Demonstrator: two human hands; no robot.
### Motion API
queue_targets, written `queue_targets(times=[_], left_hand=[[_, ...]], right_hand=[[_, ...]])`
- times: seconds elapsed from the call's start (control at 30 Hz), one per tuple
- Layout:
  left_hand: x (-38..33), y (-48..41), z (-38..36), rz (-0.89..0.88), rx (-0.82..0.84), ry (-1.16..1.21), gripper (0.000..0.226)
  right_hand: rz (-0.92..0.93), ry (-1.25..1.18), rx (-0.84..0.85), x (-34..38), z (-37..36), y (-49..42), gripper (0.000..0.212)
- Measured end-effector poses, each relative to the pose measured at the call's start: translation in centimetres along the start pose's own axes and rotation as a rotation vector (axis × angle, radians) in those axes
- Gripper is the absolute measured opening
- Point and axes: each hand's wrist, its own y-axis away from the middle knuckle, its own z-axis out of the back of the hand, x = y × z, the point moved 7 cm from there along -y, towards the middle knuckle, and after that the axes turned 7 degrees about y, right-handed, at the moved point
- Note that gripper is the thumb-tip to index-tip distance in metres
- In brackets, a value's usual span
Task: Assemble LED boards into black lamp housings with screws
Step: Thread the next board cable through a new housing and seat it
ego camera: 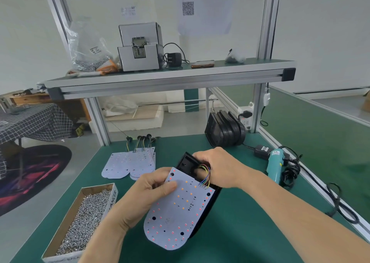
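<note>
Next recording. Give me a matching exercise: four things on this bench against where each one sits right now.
Things: 1 LED board; 2 screw box; 3 teal screwdriver; 4 phone.
Places: A upper shelf; B green mat, right side; C left hand, over the black housing; D near left corner of the green mat.
Pairs: 1-C, 2-D, 3-B, 4-A.

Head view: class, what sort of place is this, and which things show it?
Probably a small electronics assembly bench: a box of screws, a stack of black lamp housings and an electric screwdriver.
</note>
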Motion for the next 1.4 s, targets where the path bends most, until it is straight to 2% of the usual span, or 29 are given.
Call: queue_targets(times=[0.07,0.17,0.5,0.7,0.83,1.0,1.03,1.13,1.17,1.27,1.3,1.4], left_hand=[[0.0,0.0,0.0,-0.002,-0.011,0.015,0.031],[0.1,-0.1,-0.1,-0.017,-0.016,0.005,0.033],[0.6,-0.2,-0.1,0.000,-0.057,0.005,0.032],[0.5,-0.1,-0.1,0.008,-0.076,0.025,0.028],[0.1,-0.2,-0.4,-0.005,-0.050,-0.064,0.027],[-0.3,-0.8,0.0,0.011,-0.079,-0.149,0.030],[-0.4,-0.9,0.3,0.011,-0.092,-0.145,0.030],[-0.2,-0.6,1.7,0.014,-0.162,-0.027,0.029],[0.0,-0.4,2.3,0.010,-0.204,0.022,0.029],[0.5,0.3,3.1,-0.031,-0.295,0.150,0.028],[0.7,0.4,3.0,-0.046,-0.305,0.170,0.031],[1.0,0.2,1.9,-0.069,-0.306,0.162,0.031]], right_hand=[[-0.012,0.055,-0.033,0.2,0.1,0.0,0.011],[-0.081,0.127,-0.085,0.1,0.3,-0.1,0.035],[-0.235,0.198,-0.034,-0.7,-0.7,-0.6,0.026],[-0.302,0.087,-0.016,-1.5,-0.8,-1.4,0.029],[-0.295,0.039,0.001,-2.1,-1.4,-1.5,0.012],[-0.239,0.042,-0.043,-2.1,-1.6,-1.6,0.003],[-0.212,0.001,-0.026,-2.0,-1.3,-1.6,0.006],[-0.168,-0.254,0.063,-1.9,0.3,-1.0,0.044],[-0.152,-0.304,0.019,-2.0,1.3,-0.6,0.045],[-0.083,-0.228,-0.283,-1.3,4.0,1.4,0.021],[-0.067,-0.231,-0.292,-0.7,3.7,1.9,0.015],[-0.075,-0.099,-0.141,1.3,0.4,2.6,0.019]])
